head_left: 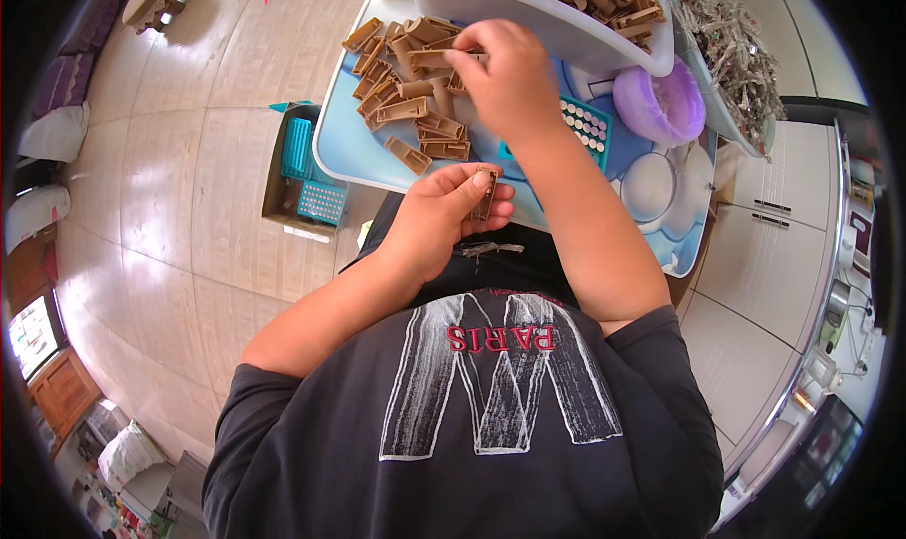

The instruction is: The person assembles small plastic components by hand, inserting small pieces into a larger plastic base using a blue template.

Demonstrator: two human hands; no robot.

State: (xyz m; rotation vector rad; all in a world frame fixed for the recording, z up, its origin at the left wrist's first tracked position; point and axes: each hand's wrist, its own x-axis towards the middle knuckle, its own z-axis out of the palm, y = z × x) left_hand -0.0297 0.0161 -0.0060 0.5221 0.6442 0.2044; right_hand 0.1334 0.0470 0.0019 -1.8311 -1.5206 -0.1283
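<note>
My left hand (451, 199) is closed near my lap, its thumb pressed on a small hollow brown plastic casing (483, 199) that stands upright between the fingers. Farther out, my right hand (510, 76) pinches the end of another long brown casing (428, 58) above a loose pile. The pile of brown plastic casings (401, 110) is spread over the left part of the blue tabletop (332, 147). Under my right forearm a teal tray (607, 124) with rows of small pale round pieces is partly hidden.
A white bin (528, 20) full of brown casings stands at the table's far side. Right of it are a purple bowl (632, 107) and a container of tangled silvery-brown pieces (731, 62). An open box (276, 209) with teal trays sits on the floor at left.
</note>
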